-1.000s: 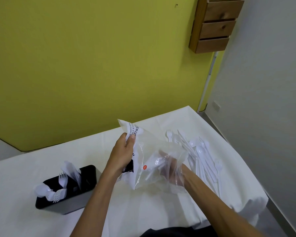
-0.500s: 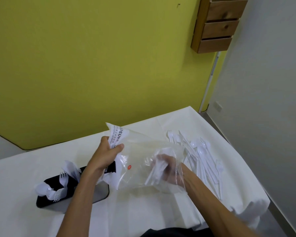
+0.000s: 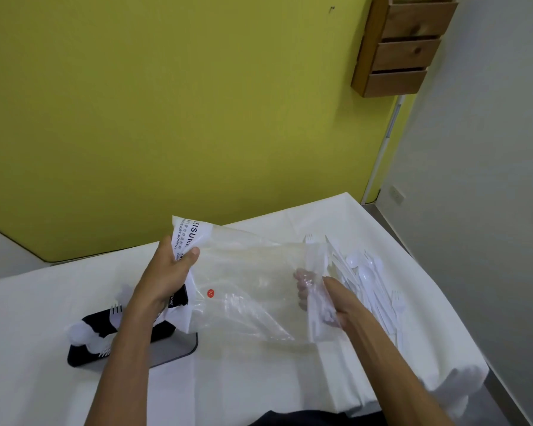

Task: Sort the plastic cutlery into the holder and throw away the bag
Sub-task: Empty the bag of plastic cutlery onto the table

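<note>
Plain indoor room, maybe home, yellow-green wall (image 3: pixel 166 118), grey side wall (image 3: pixel 490 179), wooden wall drawers (image 3: pixel 403 47), white-clothed table (image 3: pixel 259 379)

Lower left: the left forearm (image 3: pixel 126 348) hides the middle of the holder (image 3: pixel 174 348); its compartments cannot be told apart. The left hand (image 3: pixel 163 278) covers part of the print on the bag (image 3: pixel 250 287). The fingers (image 3: pixel 302 282) of the right hand (image 3: pixel 336 299) show only dimly through the film; whether they grip cutlery as well as film is unclear. Upper right: the drawer unit (image 3: pixel 403 47) is cut by the top edge. The left forearm and right forearm (image 3: pixel 391 364) are cut by the bottom edge.
</note>
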Demonstrator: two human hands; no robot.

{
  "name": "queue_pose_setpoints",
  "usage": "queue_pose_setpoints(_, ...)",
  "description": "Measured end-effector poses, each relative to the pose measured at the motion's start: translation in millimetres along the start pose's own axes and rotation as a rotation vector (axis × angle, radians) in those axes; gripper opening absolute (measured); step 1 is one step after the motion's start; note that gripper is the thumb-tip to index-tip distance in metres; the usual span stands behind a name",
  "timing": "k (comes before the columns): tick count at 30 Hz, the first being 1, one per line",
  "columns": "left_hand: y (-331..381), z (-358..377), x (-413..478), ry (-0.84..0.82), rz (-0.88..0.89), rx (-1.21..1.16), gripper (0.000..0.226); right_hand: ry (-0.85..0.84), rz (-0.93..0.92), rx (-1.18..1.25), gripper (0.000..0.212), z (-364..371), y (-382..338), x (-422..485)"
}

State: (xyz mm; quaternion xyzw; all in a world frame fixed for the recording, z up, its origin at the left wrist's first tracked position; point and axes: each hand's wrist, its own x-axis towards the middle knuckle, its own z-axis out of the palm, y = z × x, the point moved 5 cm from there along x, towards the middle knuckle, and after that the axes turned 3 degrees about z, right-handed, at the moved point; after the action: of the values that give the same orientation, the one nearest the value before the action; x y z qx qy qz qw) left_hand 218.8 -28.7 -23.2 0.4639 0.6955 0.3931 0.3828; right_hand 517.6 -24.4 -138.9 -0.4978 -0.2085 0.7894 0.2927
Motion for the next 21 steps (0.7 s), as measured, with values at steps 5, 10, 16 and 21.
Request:
queue_pose_setpoints(5, 8.7, -3.7, -0.8, -0.005, 0.056, 0.0, 0.032, 0.096, -0.032, -0.168, 0.023, -30.5, -5.2, 2.7)
queue_pose_setpoints(10, 10.6, 8.1, -8.0, -0.016, 0.094, 0.021, 0.025, 0.285, -0.056, -0.374, 0.009, -32.9, -6.4, 6.3)
queue_pose_setpoints(16, 12.9, 16.3, -14.3, -0.159, 0.062, -0.06, 0.037, 0.262, 0.009, -0.496, 0.023, -37.9, -1.2, 5.7)
queue_pose_setpoints(21, 14.0, 6.2, -14.2, -0.034, 0.034, -0.049, 0.041, 0.388, -0.075, -0.673, 0.016, -40.4, -0.2, 1.8)
